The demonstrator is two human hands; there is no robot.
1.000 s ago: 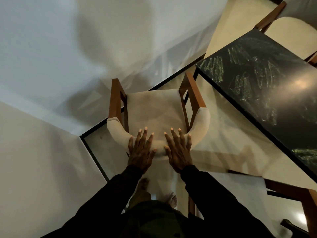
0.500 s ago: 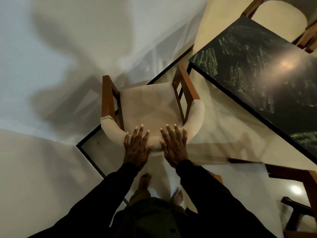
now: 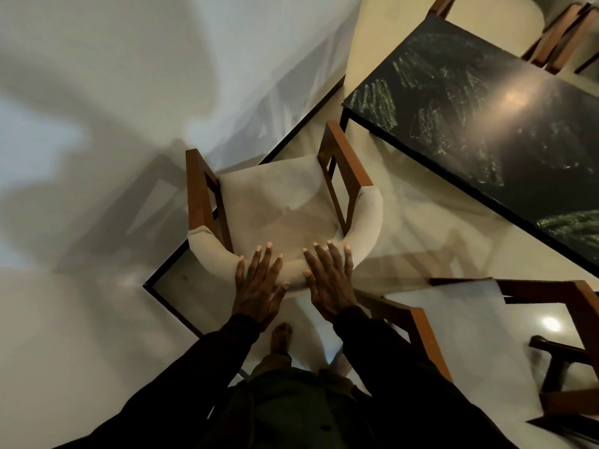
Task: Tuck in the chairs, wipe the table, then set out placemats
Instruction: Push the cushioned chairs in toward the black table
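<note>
A wooden armchair [image 3: 278, 202] with a beige seat and a padded curved backrest stands below me, its front facing the white wall. My left hand [image 3: 259, 286] and my right hand [image 3: 329, 280] both press flat on the top of the backrest, fingers straight and spread. The black table [image 3: 486, 124], marked with greenish scribbles, sits to the right of the chair, its near corner close to the chair's right armrest. The chair is apart from the table and not under it.
A second wooden chair [image 3: 479, 335] with a pale seat stands at the lower right by the table's long edge. More chairs [image 3: 557, 37] show at the top right. White walls [image 3: 97, 124] with a dark skirting meet at a corner on the left. My bare feet [image 3: 282, 338] stand on the glossy floor.
Both hands stay flat on the backrest. The chair and hands sit slightly lower-left in view, and the table corner now lies nearer the chair's right armrest.
</note>
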